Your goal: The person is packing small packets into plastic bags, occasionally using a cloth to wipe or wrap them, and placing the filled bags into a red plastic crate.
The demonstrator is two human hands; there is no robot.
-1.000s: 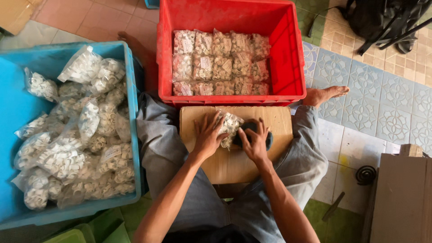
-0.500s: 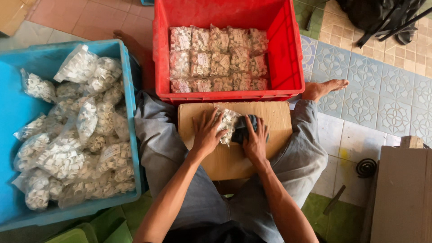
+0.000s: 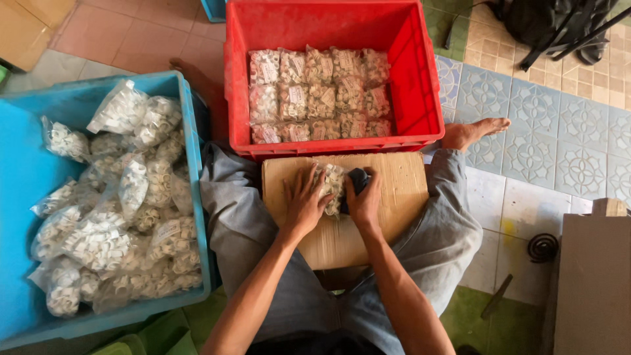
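A clear plastic bag of small white parts [image 3: 330, 186] lies on a brown cardboard sheet [image 3: 401, 197] across my lap. My left hand [image 3: 303, 204] presses flat on the bag's left side. My right hand [image 3: 362, 199] holds its right side and covers a dark object [image 3: 359, 177] beside it. What the dark object is, I cannot tell. Just beyond the cardboard stands a red crate [image 3: 420, 79] with neat rows of the same bags. A blue crate [image 3: 26, 177] at my left holds a loose heap of similar bags.
My bare foot [image 3: 473, 131] rests on patterned floor tiles right of the red crate. A brown cardboard box [image 3: 591, 283] stands at the right edge, with a dark coil [image 3: 543, 247] on the floor beside it. A black bag [image 3: 552, 23] lies at the top right.
Both hands have shifted slightly on the bag, the right hand sliding further over the dark object. The bag stays on the cardboard.
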